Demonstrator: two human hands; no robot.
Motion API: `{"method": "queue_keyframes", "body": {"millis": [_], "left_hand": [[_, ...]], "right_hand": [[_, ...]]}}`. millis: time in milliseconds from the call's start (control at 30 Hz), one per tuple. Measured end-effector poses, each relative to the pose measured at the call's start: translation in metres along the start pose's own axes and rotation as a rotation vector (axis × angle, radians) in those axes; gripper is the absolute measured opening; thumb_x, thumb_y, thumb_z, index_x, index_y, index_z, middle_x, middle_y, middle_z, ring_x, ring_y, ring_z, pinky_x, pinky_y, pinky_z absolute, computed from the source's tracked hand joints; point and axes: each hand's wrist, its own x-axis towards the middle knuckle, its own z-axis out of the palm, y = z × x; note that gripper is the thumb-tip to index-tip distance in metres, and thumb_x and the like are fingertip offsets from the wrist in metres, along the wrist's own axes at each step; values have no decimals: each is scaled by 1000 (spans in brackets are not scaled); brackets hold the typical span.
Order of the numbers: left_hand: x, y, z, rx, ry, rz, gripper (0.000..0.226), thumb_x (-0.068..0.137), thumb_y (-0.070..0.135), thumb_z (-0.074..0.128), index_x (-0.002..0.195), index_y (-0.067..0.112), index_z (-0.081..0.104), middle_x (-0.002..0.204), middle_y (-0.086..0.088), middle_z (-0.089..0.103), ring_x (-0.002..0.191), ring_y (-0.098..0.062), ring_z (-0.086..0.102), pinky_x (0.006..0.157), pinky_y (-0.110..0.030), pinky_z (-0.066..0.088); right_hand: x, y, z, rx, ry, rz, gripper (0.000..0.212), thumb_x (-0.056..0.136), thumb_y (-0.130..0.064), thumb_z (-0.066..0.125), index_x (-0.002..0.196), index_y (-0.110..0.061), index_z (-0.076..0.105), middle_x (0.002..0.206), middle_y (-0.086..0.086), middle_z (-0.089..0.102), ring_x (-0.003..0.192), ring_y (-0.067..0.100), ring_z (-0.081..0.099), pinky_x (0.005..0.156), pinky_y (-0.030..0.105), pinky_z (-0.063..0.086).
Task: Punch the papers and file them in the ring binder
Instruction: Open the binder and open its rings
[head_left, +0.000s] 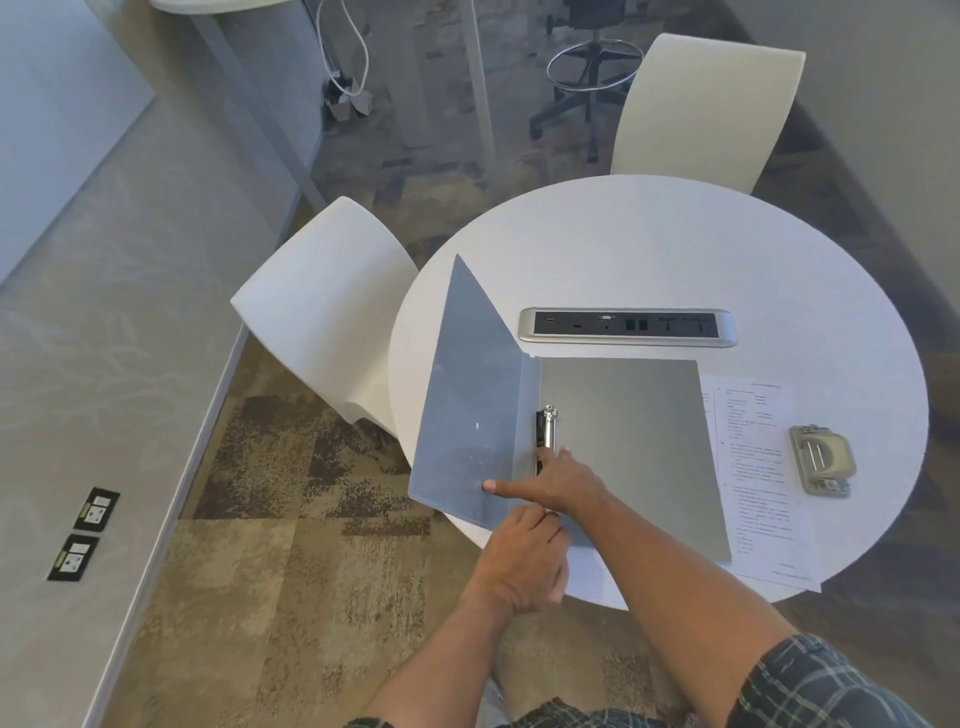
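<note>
Head camera looks down on a round white table (649, 249), where a grey ring binder (623, 441) lies open near the person's edge. Its back cover rests flat on the tabletop; its front cover (472, 395) stands tilted up on the left, reaching past the table's rim. The metal ring mechanism (546, 427) runs along the spine.

The right hand (558, 480) reaches across the spine, its thumb stretched straight out and pressing the inside of the raised cover, its other fingers lying on the lower part of the ring mechanism. The left hand (522, 558) sits just below it at the binder's near edge with fingers curled; whether it is grasping anything cannot be told, since the fingertips are hidden under the right wrist.

Printed papers (756, 467) lie on the table to the right, partly tucked beneath the binder's back cover. A beige hole punch (823, 460) rests on the papers' right edge. A silver power and data strip (628, 326) is set into the table beyond the binder. Two white chairs (332, 306) stand around the table on patterned carpet (291, 519).
</note>
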Motion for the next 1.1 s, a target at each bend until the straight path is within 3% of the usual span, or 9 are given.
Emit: {"method": "queue_keyframes", "body": {"millis": [133,300,400,467,600,700,867,1000,1100], "left_hand": [[7,-4,-7,25,-10,-177,27,70,35,67,89,16,72,97,-5,68,97,-26,62,92,-44,51],[13,-12,-6,4,-33,-401,47,64,26,67,109,13,67,113,-11,61,111,-35,55,97,-51,44],[20,-18,-8,-20,-71,-523,52,67,22,69,118,12,64,144,-20,53,138,-43,45,102,-55,44],[25,-25,-7,-35,-112,-585,60,76,25,68,134,11,57,163,-23,33,152,-45,27,107,-56,42],[34,-43,-2,-36,-271,-639,78,88,37,58,159,19,29,172,-18,2,157,-39,8,108,-54,39],[38,-52,-1,-49,-311,-652,81,91,51,58,160,24,25,171,-15,5,155,-37,14,110,-55,35],[46,-63,2,-53,-336,-687,79,86,69,59,150,25,42,164,-10,26,148,-35,27,113,-60,26],[55,-72,2,-180,-352,-721,78,79,69,68,140,26,47,150,-6,36,143,-38,29,113,-59,34],[64,-77,2,-336,-400,-760,81,79,61,75,144,32,37,149,-9,28,144,-41,24,106,-61,43]], "right_hand": [[10,14,-21,-127,-48,-77,112,68,-99,49,157,-31,43,160,5,46,143,31,47,118,45,37],[12,30,-24,-277,-24,-160,71,102,-61,49,162,-27,32,165,10,37,147,33,43,118,39,35],[10,33,-19,-270,-3,-160,64,103,-48,52,161,-30,32,165,11,36,145,35,43,117,49,36],[9,36,-18,-264,-17,-161,64,104,-43,53,162,-34,29,168,8,30,148,35,39,119,56,33],[12,40,-17,-279,-19,-174,63,106,-35,52,162,-36,26,170,3,26,148,35,39,119,60,32],[12,42,-13,-293,18,-162,61,106,-34,50,161,-40,25,171,-4,24,145,34,43,116,64,32],[11,44,-4,-305,84,-138,59,108,-35,45,161,-43,21,171,-10,24,143,34,47,117,74,19],[15,48,3,-350,115,-189,58,109,-28,42,162,-37,19,172,-6,22,137,34,55,119,71,15],[17,49,6,-327,151,-211,55,107,-21,42,159,-30,27,160,5,47,127,33,62,123,64,14]]}}
